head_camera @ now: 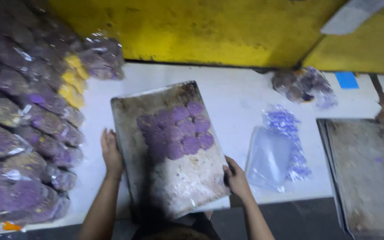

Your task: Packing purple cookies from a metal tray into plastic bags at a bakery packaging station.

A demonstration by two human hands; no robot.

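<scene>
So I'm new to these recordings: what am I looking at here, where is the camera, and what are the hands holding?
The one picture comes from a camera worn on a person's head, looking down at their own bare hands; there is no machine. The left hand and right hand grip the two long edges of a worn metal baking tray, which carries a cluster of flat purple cookies. It is held over a white table. On the left lie many bagged purple cookies. To the right are empty clear bags, one filled bag farther back, and a stack of empty trays.
</scene>
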